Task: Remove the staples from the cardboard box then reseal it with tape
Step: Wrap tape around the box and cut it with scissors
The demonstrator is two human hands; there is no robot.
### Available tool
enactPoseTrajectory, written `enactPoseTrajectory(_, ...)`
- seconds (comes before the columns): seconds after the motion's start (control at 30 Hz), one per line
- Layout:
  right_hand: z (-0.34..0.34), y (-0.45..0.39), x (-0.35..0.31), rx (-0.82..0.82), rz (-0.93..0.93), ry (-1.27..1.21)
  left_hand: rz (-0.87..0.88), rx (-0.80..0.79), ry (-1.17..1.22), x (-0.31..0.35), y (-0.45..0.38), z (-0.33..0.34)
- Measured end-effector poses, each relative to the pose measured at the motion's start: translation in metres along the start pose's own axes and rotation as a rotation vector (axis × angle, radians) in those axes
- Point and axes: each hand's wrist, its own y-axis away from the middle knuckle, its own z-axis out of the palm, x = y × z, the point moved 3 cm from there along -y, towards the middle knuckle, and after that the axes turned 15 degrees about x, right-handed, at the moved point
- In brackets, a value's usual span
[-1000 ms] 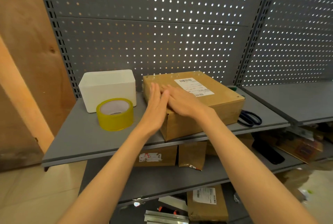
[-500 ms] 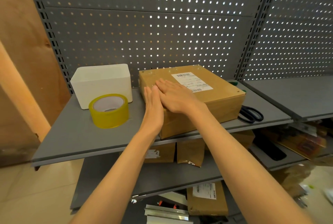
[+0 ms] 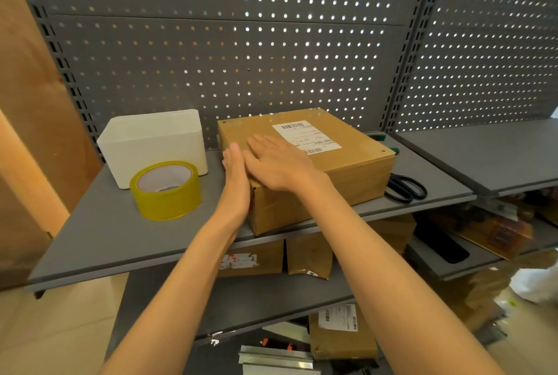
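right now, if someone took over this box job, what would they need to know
Left hand: flat against the cardboard box's left side, fingers straight.
Right hand: flat on the box top, pressing down.
Tape roll stands on the shelf left of the box; scissors lie to its right.
Done: box is closed, clear tape seems to be across the top.
Left: can't tell about staples; check every seam is sealed.

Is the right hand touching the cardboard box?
Touching. The head view shows the right hand lying flat, fingers straight, on the top of the cardboard box.
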Motion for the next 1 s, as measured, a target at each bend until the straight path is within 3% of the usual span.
enactPoseTrajectory(0.27,0.001,0.000,0.000,0.015,0.019,-0.020,-0.026,-0.040,-0.008,0.002,0.006,-0.003)
enactPoseTrajectory(0.47,-0.002,0.000,0.001,0.112,0.043,-0.022,-0.018,-0.110,-0.064,0.005,0.011,-0.008)
enactPoseTrajectory(0.67,-0.001,0.000,0.001,0.073,0.058,-0.014,-0.026,-0.142,-0.102,0.022,0.020,-0.016)
enactPoseTrajectory(0.8,-0.012,0.004,0.002,0.144,0.109,-0.206,0.065,-0.043,-0.068,0.032,0.018,-0.038)
enactPoseTrajectory(1.0,-0.021,0.012,0.003,0.215,0.229,-0.441,0.403,0.089,-0.395,0.028,0.006,-0.094)
